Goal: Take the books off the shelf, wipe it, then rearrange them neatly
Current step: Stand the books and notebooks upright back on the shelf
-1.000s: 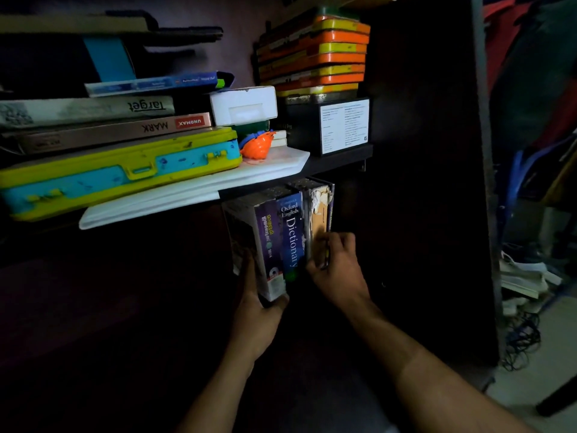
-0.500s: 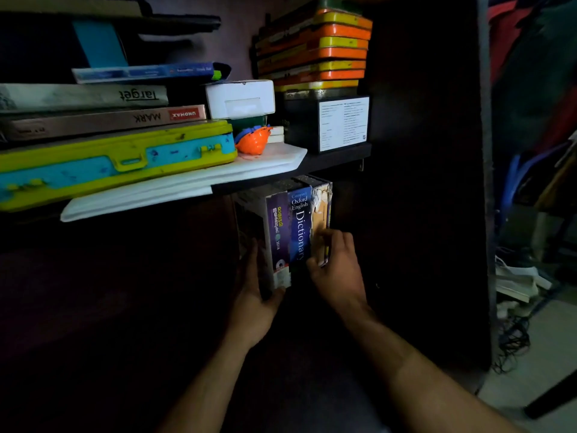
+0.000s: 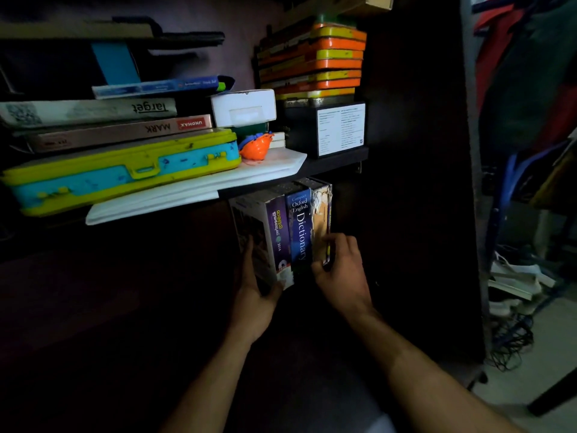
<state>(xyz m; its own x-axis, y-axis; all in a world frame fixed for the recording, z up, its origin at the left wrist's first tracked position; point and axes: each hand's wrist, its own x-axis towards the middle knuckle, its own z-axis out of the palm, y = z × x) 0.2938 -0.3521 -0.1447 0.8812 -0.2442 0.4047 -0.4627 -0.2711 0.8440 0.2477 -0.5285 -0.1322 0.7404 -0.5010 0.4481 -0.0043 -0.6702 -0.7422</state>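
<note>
A small row of upright books stands under the upper shelf board (image 3: 337, 162), in a dark lower compartment. Leftmost is a purple-spined book (image 3: 276, 226), then the blue Oxford English Dictionary (image 3: 299, 226), then a worn tan book (image 3: 320, 226). My left hand (image 3: 254, 295) grips the left side and lower corner of the purple book. My right hand (image 3: 342, 270) holds the right end of the row, fingers curled against the tan book's edge. The lower shelf surface is too dark to see.
On the upper shelf lie a yellow-and-blue case (image 3: 125, 173), stacked flat books (image 3: 93, 110), a white box (image 3: 243, 107), an orange toy (image 3: 257, 146), a black box with a label (image 3: 340, 129) and orange-yellow tins (image 3: 324, 57). A dark cabinet wall (image 3: 415, 182) stands right; clutter lies on the floor (image 3: 515, 282).
Both hands have pushed the clamped row of books deeper under the shelf, away from me. The grip on both ends stays the same.
</note>
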